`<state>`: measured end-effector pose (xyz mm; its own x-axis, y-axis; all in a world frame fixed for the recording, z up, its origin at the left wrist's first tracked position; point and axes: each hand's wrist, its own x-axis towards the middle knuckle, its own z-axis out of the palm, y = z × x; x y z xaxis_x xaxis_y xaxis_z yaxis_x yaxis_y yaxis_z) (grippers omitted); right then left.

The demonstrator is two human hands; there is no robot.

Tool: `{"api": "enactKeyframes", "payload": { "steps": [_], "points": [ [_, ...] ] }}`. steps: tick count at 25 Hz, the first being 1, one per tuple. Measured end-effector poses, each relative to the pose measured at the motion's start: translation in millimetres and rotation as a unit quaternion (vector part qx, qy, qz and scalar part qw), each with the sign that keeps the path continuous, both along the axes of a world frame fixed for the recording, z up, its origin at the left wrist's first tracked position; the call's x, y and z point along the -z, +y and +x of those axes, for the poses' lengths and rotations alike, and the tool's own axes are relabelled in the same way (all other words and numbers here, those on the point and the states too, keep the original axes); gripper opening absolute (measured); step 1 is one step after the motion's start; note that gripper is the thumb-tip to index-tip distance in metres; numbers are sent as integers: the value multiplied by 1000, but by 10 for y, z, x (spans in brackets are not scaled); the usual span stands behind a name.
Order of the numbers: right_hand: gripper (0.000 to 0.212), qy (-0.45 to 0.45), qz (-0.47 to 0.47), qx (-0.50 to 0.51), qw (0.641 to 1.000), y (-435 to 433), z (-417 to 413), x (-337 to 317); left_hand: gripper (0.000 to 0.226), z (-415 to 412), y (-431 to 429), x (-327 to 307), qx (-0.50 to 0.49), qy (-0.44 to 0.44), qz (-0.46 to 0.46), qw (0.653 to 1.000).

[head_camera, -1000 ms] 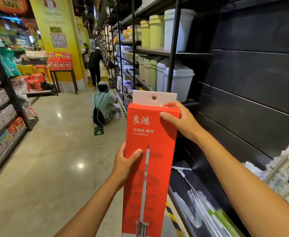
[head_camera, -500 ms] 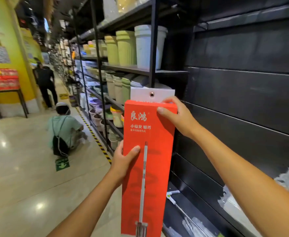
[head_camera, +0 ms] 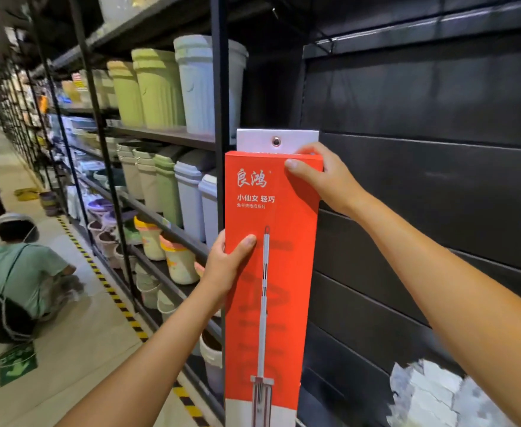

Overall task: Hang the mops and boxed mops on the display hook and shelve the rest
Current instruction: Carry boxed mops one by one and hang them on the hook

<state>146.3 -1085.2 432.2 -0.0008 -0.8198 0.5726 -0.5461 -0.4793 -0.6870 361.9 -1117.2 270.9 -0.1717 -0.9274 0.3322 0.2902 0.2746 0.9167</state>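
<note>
A tall red boxed mop [head_camera: 287, 272] stands upright in front of me, with a white hang tab and metal eyelet [head_camera: 276, 141] at its top. My left hand [head_camera: 226, 266] grips its left edge about midway, thumb across the front. My right hand [head_camera: 327, 180] holds its upper right corner. The box is level with a black slatted display panel [head_camera: 437, 195]. A thin black hook [head_camera: 299, 23] projects high above the box. A white stringy mop head [head_camera: 431, 396] shows at the lower right.
A black upright post [head_camera: 220, 118] separates the panel from shelves of green and white bins [head_camera: 176, 87] and small buckets [head_camera: 173, 257]. A person in a green shirt [head_camera: 18, 272] crouches on the aisle floor at left; another stands further back. Yellow-black tape [head_camera: 111, 291] edges the shelving.
My view has swung right toward the black panel and closer to the shelving. The box has risen a little, still held by both hands in the same grip.
</note>
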Motion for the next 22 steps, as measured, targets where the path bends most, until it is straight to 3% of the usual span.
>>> {"api": "enactKeyframes", "payload": {
  "steps": [3, 13, 19, 22],
  "points": [
    [42, 15, -10, 20, 1000, -374, -124, -155, 76, -177, -478, -107, 16, 9, -4, 1000],
    [57, 45, -32, 92, 994, -1223, -327, -629, 77, -586, -1722, -488, 120, 41, -25, 992],
    [59, 54, -55, 134, 988, -1587, -220, -1125, 79, -598, -2371, -1048, 149, 56, -60, 985],
    [69, 74, -82, 144, 983, -1706, -141, -1401, 77, -592, -2589, -1325, 162, 68, -82, 981]
  ]
}}
